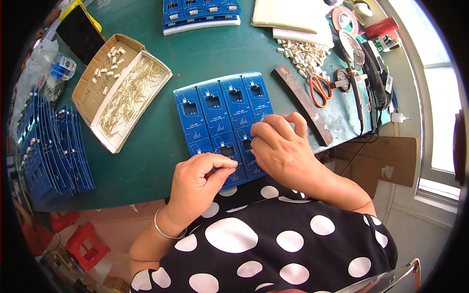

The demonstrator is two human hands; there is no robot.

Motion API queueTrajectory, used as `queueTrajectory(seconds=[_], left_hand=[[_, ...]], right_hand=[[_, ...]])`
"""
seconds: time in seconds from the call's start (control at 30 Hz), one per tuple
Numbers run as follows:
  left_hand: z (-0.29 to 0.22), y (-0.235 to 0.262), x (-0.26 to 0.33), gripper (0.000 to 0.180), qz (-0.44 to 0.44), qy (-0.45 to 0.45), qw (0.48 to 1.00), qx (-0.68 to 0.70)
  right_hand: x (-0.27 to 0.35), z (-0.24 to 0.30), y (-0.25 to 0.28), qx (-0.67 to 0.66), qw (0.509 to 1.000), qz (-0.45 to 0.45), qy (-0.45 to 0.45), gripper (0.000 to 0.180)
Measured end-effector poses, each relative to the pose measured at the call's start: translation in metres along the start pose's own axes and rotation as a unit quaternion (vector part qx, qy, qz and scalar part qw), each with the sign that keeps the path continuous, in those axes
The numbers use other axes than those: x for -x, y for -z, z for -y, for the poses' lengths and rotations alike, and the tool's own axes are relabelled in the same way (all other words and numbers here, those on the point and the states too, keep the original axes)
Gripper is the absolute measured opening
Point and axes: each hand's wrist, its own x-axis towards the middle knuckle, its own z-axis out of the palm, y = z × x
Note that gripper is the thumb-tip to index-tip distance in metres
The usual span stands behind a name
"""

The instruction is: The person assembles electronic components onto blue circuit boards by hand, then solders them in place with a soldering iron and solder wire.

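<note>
A blue circuit board panel (215, 114) lies in front of me at the table's near edge, divided into several boards with dark square cut-outs. Over its near left part is my left hand (199, 179), thumb and forefinger pinched together. Something tiny may be between those fingertips, too small to name. My right hand (282, 145) bends over the panel's right side, its fingers curled down and closed near the surface. Whatever those fingertips hold, if anything, is hidden behind the hand.
On the green table (146, 180), a cardboard box (87, 93) holds thin gold-coloured pins (128, 95) and white connectors. Blue boards (53, 146) stand stacked left; more boards (201, 10) lie behind. To the right are a metal bar (304, 107), orange-handled scissors (320, 92), loose connectors (305, 54) and a soldering iron (358, 95).
</note>
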Motion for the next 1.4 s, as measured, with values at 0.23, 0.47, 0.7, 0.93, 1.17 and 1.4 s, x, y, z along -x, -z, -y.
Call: queueTrajectory(seconds=[0.23, 0.47, 0.7, 0.93, 1.17, 1.4], left_hand=[[0.001, 0.001, -0.001, 0.010, 0.002, -0.007, 1.000, -0.008], [-0.004, -0.001, -0.003, 0.010, 0.009, -0.041, 0.998, -0.053], [-0.003, -0.005, -0.004, 0.010, 0.003, -0.050, 0.997, -0.061], [-0.004, -0.003, -0.001, 0.008, 0.002, -0.043, 0.996, -0.080], [-0.005, -0.004, -0.002, 0.010, 0.008, -0.035, 0.996, -0.077], [-0.004, -0.004, -0.002, 0.009, 0.005, -0.044, 0.996, -0.075]], right_hand=[[0.005, -0.008, -0.004, -0.089, 0.996, -0.005, -0.025, 0.014], [0.017, -0.013, -0.014, -0.143, 0.987, -0.039, -0.061, 0.016], [0.020, -0.018, -0.014, -0.225, 0.965, -0.083, -0.102, 0.015], [0.041, -0.033, -0.017, -0.364, 0.899, -0.071, -0.233, 0.005], [0.047, -0.035, -0.021, -0.339, 0.903, -0.073, -0.253, 0.008], [0.036, -0.031, -0.019, -0.249, 0.943, -0.059, -0.213, 0.012]])
